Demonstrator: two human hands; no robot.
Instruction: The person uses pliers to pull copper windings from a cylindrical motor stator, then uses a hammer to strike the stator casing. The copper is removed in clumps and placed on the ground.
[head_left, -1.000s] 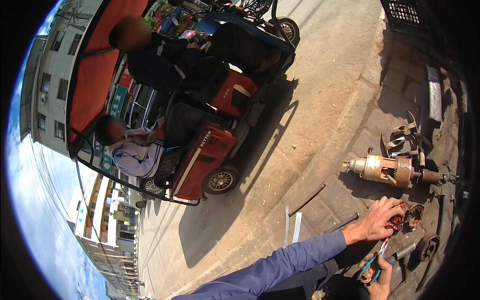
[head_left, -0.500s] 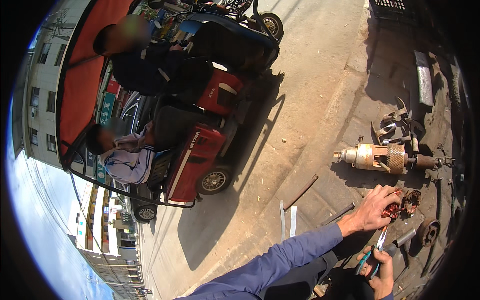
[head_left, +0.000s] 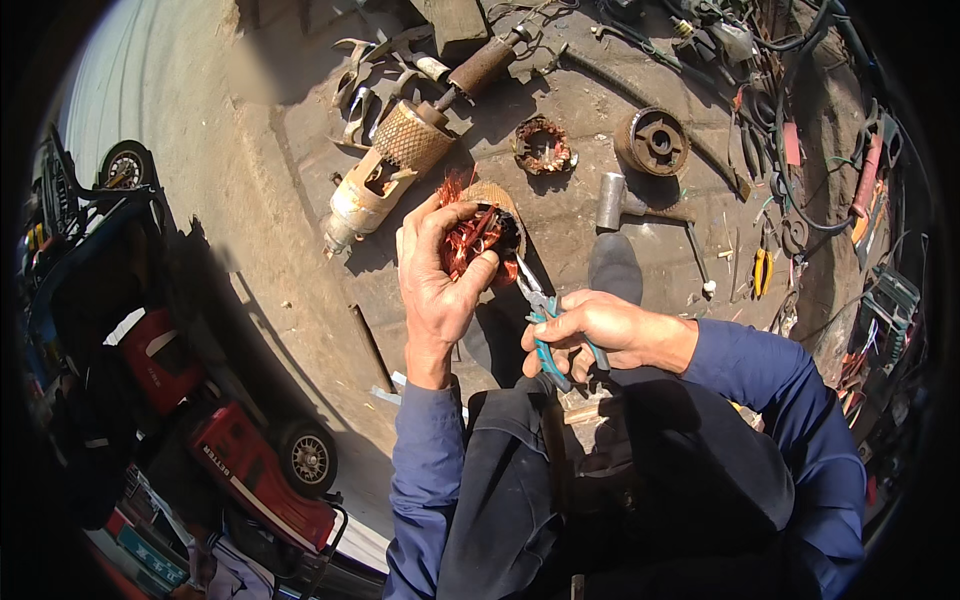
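Observation:
My left hand (head_left: 440, 275) is closed around a bundle of copper windings (head_left: 470, 243) set in a round metal motor core (head_left: 497, 197). Loose red-brown wire strands stick up past its fingers. In my right hand (head_left: 605, 330) is a pair of long-nosed pliers (head_left: 547, 352) with teal and dark handles. The jaws point up and left, their tips close against the near side of the windings. Whether they grip a wire is too small to tell. Beyond the core, a separate ring of copper winding (head_left: 545, 146) lies on the ground.
A rusty cylindrical assembly with a knurled drum (head_left: 412, 137) lies far left, beside several metal claw-shaped pieces (head_left: 358, 112). A round pulley-like part (head_left: 652, 142) and a hammer (head_left: 610, 202) lie to the right. Yellow-handled pliers (head_left: 764, 272) lie farther right. A red three-wheeler (head_left: 262, 475) is at lower left.
My view has swung down and to the right, bringing both hands to the middle and the three-wheeler to the lower left. The left hand still holds the windings, the right the pliers.

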